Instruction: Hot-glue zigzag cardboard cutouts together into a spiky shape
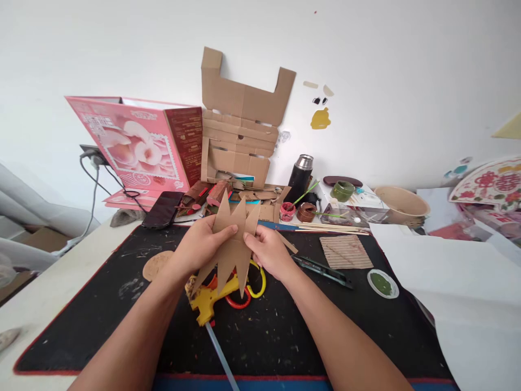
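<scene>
Between my two hands is a brown cardboard cutout (233,247) with pointed spikes along its upper and lower ends. My left hand (207,239) grips its left side, thumb lying across the front. On the right edge, my right hand (266,248) pinches it with thumb and fingers. Below the cutout, on the black mat (260,347), lies a yellow glue gun (205,301) with a long glue stick (222,355) sticking out of it. Scissors with yellow and red handles (260,282) lie beside the glue gun, partly hidden by the cutout.
A round cardboard disc (157,265) lies left; a dark green utility knife (323,271), corrugated cardboard (345,251) and a lid of green paint (382,284) lie right. Behind stand paint jars (287,212), a thermos (301,176), a pink box (138,146) and an unfolded carton (248,103).
</scene>
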Tool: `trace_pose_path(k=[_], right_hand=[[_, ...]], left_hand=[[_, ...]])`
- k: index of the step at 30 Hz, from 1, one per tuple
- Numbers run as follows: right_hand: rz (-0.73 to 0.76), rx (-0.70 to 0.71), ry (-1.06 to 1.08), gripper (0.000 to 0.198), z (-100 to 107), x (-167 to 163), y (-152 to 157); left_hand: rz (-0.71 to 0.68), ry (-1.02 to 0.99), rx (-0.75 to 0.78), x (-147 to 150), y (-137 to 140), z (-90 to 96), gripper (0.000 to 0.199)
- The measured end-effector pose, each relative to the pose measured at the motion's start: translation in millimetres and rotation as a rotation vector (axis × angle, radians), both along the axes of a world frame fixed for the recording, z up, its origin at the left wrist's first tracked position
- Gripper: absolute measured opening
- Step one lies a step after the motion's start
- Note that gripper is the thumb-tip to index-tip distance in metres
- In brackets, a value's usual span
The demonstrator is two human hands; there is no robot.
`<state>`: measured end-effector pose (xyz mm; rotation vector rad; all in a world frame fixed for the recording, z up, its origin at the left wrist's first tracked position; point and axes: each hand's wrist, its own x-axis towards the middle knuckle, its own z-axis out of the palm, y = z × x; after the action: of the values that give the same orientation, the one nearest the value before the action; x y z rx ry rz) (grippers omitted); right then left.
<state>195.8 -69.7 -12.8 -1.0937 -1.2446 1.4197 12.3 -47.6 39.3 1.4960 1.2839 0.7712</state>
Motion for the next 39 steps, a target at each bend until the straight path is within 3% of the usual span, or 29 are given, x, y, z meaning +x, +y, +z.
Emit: trace_pose_path(k=[4, 8, 10, 13, 17, 21, 32, 39], right_hand=[[0.000, -0.002, 0.024, 0.024, -2.4, 0.0, 1.3], [-0.033, 0.046, -0.012, 0.018, -11.8, -3.5, 5.2], [-0.083, 0.089, -0.065, 0.017, -15.9, -4.9, 6.4], [-0.114, 0.073, -0.066, 0.019, -14.8, -4.9, 5.3], [-0.074, 0.025, 0.044, 0.022, -3.7, -1.5, 1.0], [-0.101, 0.017, 0.073, 0.024, 2.1, 1.2, 0.6], [-0.075, -0.003, 0.075, 0.025, -1.1, 2.0, 2.6], [-0.033, -0.027, 0.064, 0.019, -0.4, 0.4, 2.4]], left_hand=[[0.012, 0.107, 0.071, 4.4, -5.2, 3.7, 0.056], [0.113, 0.465, 0.326, 14.8, -12.4, 0.9, 0.042], [0.128, 0.576, 0.373, 17.7, -13.0, -1.5, 0.040], [0.090, 0.373, 0.279, 13.9, -8.7, -2.4, 0.044], [-0.002, 0.075, 0.035, 0.3, -2.5, -0.8, 0.053], [-0.126, -0.042, -0.141, -4.9, -2.0, -0.5, 0.056], [-0.034, -0.257, -0.193, 1.6, -2.2, -2.4, 0.065], [-0.018, -0.253, -0.147, -0.3, -0.4, -4.6, 0.065]])
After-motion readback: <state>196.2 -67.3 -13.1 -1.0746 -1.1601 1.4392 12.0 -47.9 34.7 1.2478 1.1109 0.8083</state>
